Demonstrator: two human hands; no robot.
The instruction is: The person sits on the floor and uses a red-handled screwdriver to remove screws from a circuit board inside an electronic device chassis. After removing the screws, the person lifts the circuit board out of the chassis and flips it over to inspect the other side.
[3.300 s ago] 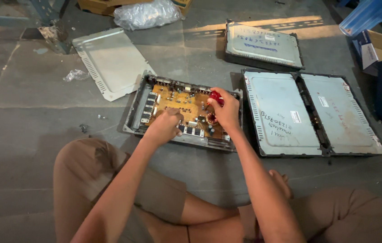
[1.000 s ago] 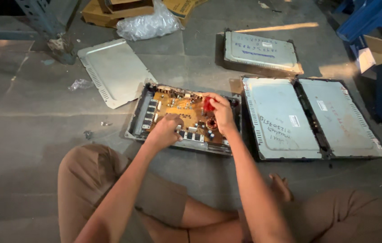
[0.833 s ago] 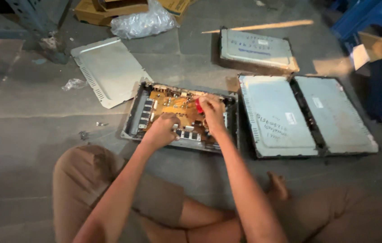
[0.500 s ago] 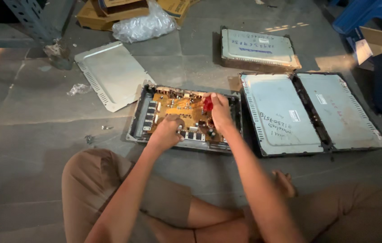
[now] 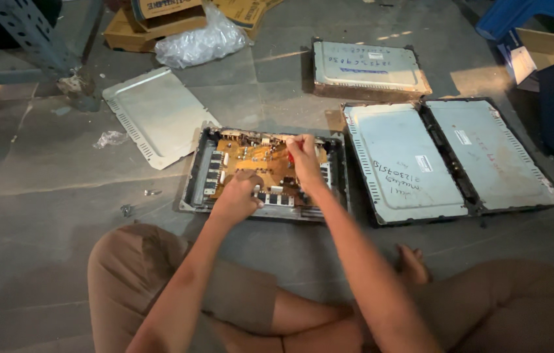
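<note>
1. The opened case [image 5: 192,189] lay on the floor, long axis left to right, under both hands.
2. The left hand [image 5: 238,196] rested curled on its circuit board [image 5: 251,160].
3. The right hand [image 5: 303,155] gripped a red-handled tool [image 5: 289,157]; its direction could not be told.

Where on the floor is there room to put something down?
Bare floor lies left of the open unit, below the loose cover, with only small bits on it. More lies between the unit and the knees. It is crowded right of the unit, where closed units sit edge to edge, and inside it, where both hands work.
</note>
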